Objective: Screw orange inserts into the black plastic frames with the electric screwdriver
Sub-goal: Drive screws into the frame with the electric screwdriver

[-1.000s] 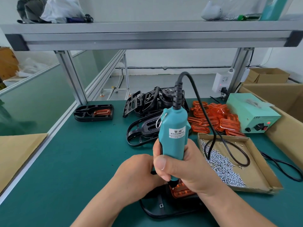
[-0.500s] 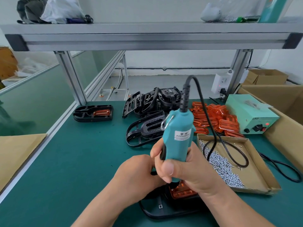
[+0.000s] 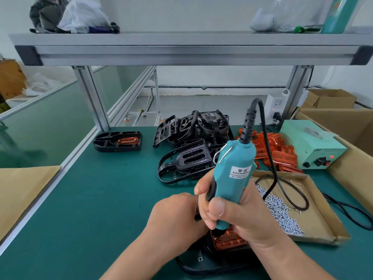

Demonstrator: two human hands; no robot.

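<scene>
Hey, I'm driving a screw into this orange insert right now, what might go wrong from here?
1. The electric screwdriver leans in the right hand, so its bit may slip and scar the orange insert.
2. The left hand sits right beside the bit, so a slip could catch its fingers.
3. The cord loops over the screws in the cardboard tray, and a tug may scatter them.

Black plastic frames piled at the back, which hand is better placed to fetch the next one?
Left, probably. The left hand rests at the black frame being worked, directly before the pile of black plastic frames; the right hand grips the teal electric screwdriver.
</scene>
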